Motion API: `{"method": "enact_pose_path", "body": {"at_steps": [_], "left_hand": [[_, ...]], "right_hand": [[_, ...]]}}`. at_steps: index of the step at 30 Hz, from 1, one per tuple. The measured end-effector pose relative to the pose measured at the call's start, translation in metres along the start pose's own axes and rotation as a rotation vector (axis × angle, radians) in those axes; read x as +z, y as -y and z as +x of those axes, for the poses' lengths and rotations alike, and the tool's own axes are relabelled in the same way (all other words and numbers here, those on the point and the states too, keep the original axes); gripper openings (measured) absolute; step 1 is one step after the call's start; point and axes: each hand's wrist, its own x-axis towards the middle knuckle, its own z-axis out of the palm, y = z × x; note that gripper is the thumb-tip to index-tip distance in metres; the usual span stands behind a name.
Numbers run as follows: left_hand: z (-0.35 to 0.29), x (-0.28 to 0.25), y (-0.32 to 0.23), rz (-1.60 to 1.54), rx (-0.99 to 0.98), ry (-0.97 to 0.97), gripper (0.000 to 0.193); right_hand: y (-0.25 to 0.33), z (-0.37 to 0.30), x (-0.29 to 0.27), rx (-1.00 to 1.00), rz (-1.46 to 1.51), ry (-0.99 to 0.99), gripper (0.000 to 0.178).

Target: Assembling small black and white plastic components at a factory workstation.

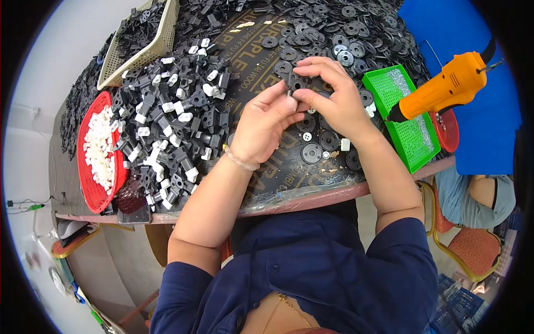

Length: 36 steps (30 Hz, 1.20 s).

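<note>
Both hands meet over the middle of the table at a small black plastic part (291, 81). My left hand (261, 125) pinches its near end between thumb and fingers. My right hand (332, 92) curls round it from the other side, thumb and fingertips against it. The fingers cover much of the part, so its full shape is hidden. Black discs (311, 152) with centre holes lie just below the hands, beside a small white button-like piece (307, 136). Left of my left wrist spreads a heap of black plastic parts with white end pieces (172, 131).
A red basket (84, 167) of small white pieces stands far left, behind it a beige basket (165, 42) of black parts. More black discs (356, 28) are heaped at the back. At right, an orange electric screwdriver (439, 86) hangs over a green tray (410, 162) of screws and a red bowl (453, 133).
</note>
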Motion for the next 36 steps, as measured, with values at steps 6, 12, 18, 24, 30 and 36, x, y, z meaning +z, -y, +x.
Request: {"method": "enact_pose_path", "body": {"at_steps": [6,12,18,24,30,36], "left_hand": [[-0.005,0.013,0.004,0.871,0.339,-0.186,0.023],[-0.011,0.025,-0.006,1.114,0.275,-0.185,0.019],[-0.002,0.014,-0.011,0.513,0.263,-0.212,0.011],[0.0,0.01,-0.014,0.2,0.264,-0.192,0.029],[-0.006,0.02,-0.02,0.129,0.198,-0.185,0.043],[-0.003,0.01,-0.019,0.203,0.343,-0.232,0.035]], "right_hand": [[-0.011,0.0,-0.012,0.406,0.741,0.268,0.028],[-0.004,-0.001,-0.011,0.474,0.767,0.202,0.025],[0.032,-0.002,-0.058,0.539,-0.207,0.494,0.026],[0.005,-0.066,-0.053,0.286,-0.462,0.383,0.026],[0.02,-0.03,-0.042,0.518,-0.131,0.219,0.017],[0.032,0.013,0.002,0.561,0.808,0.058,0.024]]}}
